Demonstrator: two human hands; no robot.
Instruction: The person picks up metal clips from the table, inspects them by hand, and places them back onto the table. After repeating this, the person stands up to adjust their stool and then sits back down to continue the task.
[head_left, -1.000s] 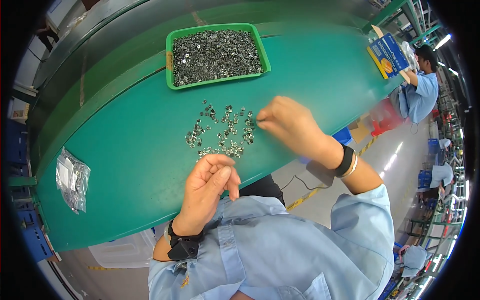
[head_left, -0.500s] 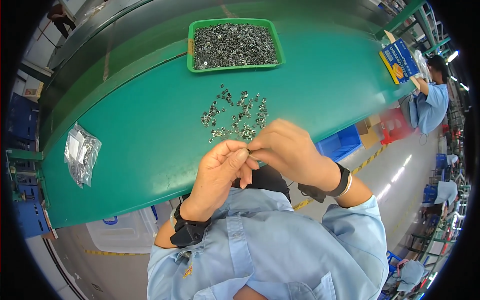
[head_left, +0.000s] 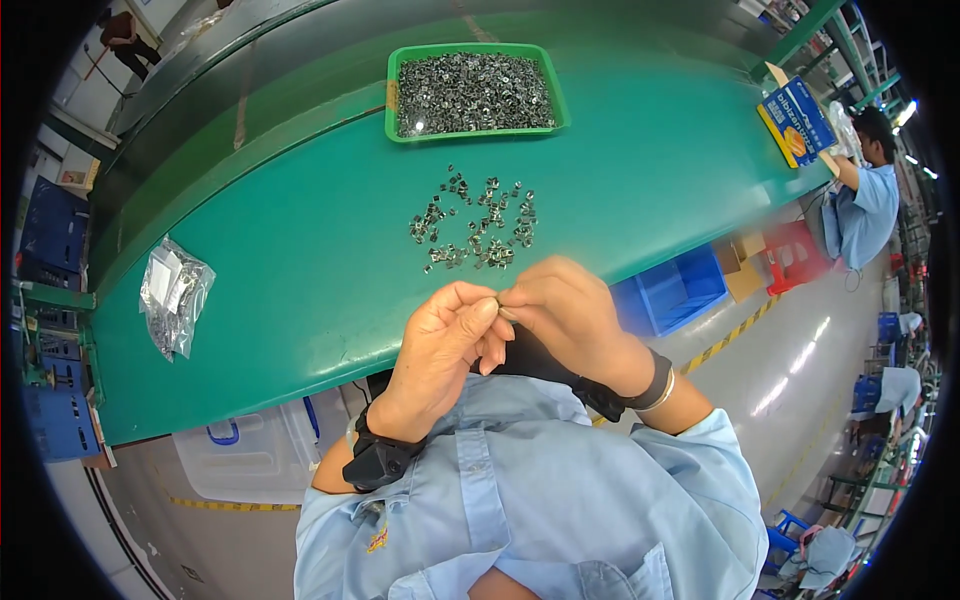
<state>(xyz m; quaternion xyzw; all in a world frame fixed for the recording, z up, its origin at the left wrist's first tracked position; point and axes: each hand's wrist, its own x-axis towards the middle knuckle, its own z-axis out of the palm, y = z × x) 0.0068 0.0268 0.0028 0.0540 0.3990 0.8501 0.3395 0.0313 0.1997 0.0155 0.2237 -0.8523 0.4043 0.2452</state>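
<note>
My left hand point(head_left: 432, 350) and my right hand point(head_left: 570, 318) meet fingertip to fingertip above the front edge of the green table point(head_left: 300, 270). Both pinch with thumb and forefinger, and what lies between the tips is tiny and almost wholly covered by the fingers. Just beyond the hands, small shiny metal parts point(head_left: 492, 253) lie scattered in loose clusters on the tabletop. Farther back stands a green tray point(head_left: 480, 136) heaped with many similar-looking small metal pieces.
A clear plastic bag point(head_left: 178, 300) with dark contents lies at the left. Toward the far right are a blue and yellow box point(head_left: 795, 125) and a co-worker point(head_left: 868, 205) in light blue. Below the table's right edge sits a blue bin point(head_left: 680, 290); a clear lidded box point(head_left: 245, 455) is underneath at left.
The view has shifted slightly. My right fingers have turned a little and closed in on the left fingertips, so the dark speck seen between them earlier is now mostly covered.
</note>
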